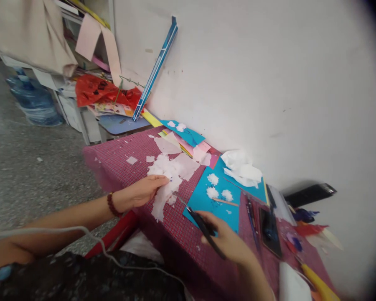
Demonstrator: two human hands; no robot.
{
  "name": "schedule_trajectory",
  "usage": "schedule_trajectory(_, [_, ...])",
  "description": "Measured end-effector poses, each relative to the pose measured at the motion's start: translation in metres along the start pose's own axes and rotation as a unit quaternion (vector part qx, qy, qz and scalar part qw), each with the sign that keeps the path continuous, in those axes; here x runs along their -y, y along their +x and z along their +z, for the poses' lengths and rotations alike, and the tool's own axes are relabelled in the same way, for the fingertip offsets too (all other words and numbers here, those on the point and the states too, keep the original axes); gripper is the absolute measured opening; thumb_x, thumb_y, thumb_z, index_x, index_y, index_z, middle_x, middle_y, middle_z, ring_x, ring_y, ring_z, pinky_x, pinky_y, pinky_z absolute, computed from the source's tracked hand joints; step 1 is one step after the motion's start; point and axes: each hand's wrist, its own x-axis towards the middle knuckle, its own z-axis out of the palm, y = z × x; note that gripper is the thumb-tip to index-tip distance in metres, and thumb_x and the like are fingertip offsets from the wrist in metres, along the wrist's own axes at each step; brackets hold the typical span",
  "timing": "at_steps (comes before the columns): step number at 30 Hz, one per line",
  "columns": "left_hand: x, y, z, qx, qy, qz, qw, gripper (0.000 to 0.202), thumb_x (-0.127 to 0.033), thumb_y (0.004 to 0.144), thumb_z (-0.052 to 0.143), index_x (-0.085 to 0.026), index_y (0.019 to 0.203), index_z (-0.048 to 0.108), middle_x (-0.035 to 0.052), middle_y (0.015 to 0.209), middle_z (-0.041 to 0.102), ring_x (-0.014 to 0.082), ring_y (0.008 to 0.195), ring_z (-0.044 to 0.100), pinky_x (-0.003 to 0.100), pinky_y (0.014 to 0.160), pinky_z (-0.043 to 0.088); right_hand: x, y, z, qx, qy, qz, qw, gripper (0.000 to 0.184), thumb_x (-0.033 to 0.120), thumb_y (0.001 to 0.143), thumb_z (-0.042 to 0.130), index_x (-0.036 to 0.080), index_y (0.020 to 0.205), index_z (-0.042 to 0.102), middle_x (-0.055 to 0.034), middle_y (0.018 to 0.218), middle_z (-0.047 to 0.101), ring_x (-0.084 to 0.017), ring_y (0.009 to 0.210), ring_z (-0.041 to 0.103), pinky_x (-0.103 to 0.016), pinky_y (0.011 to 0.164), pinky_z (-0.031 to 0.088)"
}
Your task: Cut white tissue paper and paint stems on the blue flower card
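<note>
- The left hand [142, 190] is closing its thumb and fingers on torn, thin white paper [163, 200], which is lying and hanging to the left of the bright blue rectangular paper sheet [198, 202].
- The right hand [227, 240] is gripping black-handled metal scissors [203, 228] over the near left edge of the blue sheet; the tip is pointing toward the white paper, and whether it is touching cannot be told.
- A dark red beaded bracelet [113, 205] is circling the left wrist, left of the blue sheet.
- Three fluffy white paper tufts [212, 179] are sitting on the blue sheet, with a thin light-brown strip [225, 202] lying beside them.
- A red-and-blue checked tablecloth [119, 154] is spreading beneath the blue sheet.
- Crumpled white tissue [242, 169] is resting beyond the blue sheet, toward the wall.
- A second blue sheet [191, 134] bearing white tufts is lying past the blue sheet's far left corner.
- A flat black rectangular object [270, 234] is lying to the right of the blue sheet.
- Farther off, beyond the blue sheet and to its left, a long blue box [156, 69] is leaning against the wall near a crumpled red plastic bag [97, 91].
</note>
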Motion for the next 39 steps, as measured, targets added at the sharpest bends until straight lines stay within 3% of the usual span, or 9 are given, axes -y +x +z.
schedule_trajectory(5, [-0.006, -0.006, 0.006, -0.012, -0.008, 0.006, 1.000, 0.030, -0.039, 0.071, 0.079, -0.016, 0.075, 0.059, 0.0018, 0.060, 0.067, 0.0124, 0.050, 0.062, 0.020, 0.045, 0.045, 0.005, -0.006, 0.004, -0.015, 0.014, 0.001, 1.000, 0.063, 0.041, 0.078, 0.074, 0.019, 0.135, 0.058, -0.0082, 0.103, 0.070, -0.027, 0.095, 0.063, -0.042, 0.088, 0.051])
schedule_trajectory(12, [-0.002, -0.011, 0.007, -0.038, -0.010, -0.005, 0.999, 0.027, -0.034, 0.071, 0.081, -0.015, 0.073, 0.061, -0.0008, 0.061, 0.065, 0.0096, 0.049, 0.058, 0.019, 0.045, 0.044, -0.005, -0.009, 0.003, -0.033, -0.003, -0.009, 0.999, 0.063, 0.040, 0.078, 0.075, 0.020, 0.135, 0.058, -0.0079, 0.110, 0.070, -0.029, 0.107, 0.062, -0.044, 0.096, 0.048])
schedule_trajectory(21, [-0.001, -0.004, 0.014, 0.008, -0.017, 0.005, 1.000, 0.027, -0.036, 0.075, 0.079, -0.013, 0.074, 0.064, 0.0053, 0.064, 0.070, 0.0142, 0.055, 0.065, 0.024, 0.055, 0.051, -0.010, -0.010, 0.003, -0.029, -0.003, -0.009, 1.000, 0.064, 0.039, 0.078, 0.076, 0.018, 0.135, 0.059, -0.0112, 0.122, 0.070, -0.031, 0.115, 0.060, -0.048, 0.103, 0.045])
schedule_trajectory(28, [0.003, -0.006, 0.018, -0.034, 0.024, 0.003, 0.999, 0.028, -0.036, 0.074, 0.079, -0.015, 0.073, 0.061, 0.0000, 0.065, 0.066, 0.0100, 0.055, 0.060, 0.021, 0.054, 0.048, -0.012, -0.012, 0.001, -0.045, 0.008, -0.006, 0.999, 0.064, 0.038, 0.078, 0.075, 0.017, 0.136, 0.057, -0.0110, 0.124, 0.069, -0.029, 0.110, 0.062, -0.047, 0.103, 0.045])
schedule_trajectory(35, [0.007, -0.010, 0.024, -0.026, 0.108, 0.032, 0.993, 0.034, -0.046, 0.075, 0.076, -0.016, 0.071, 0.060, -0.0034, 0.059, 0.058, 0.0074, 0.048, 0.050, 0.019, 0.044, 0.038, -0.016, -0.012, 0.004, -0.050, 0.017, -0.016, 0.998, 0.062, 0.039, 0.077, 0.077, 0.021, 0.134, 0.059, -0.0080, 0.118, 0.071, -0.030, 0.112, 0.061, -0.046, 0.100, 0.047])
schedule_trajectory(39, [0.010, -0.011, 0.028, -0.018, 0.089, 0.026, 0.996, 0.043, -0.056, 0.073, 0.075, -0.016, 0.073, 0.060, 0.0011, 0.063, 0.063, 0.0102, 0.052, 0.056, 0.021, 0.050, 0.046, -0.017, -0.012, 0.006, -0.050, 0.015, -0.014, 0.999, 0.060, 0.038, 0.080, 0.075, 0.019, 0.134, 0.060, -0.0084, 0.113, 0.071, -0.030, 0.107, 0.062, -0.047, 0.097, 0.049])
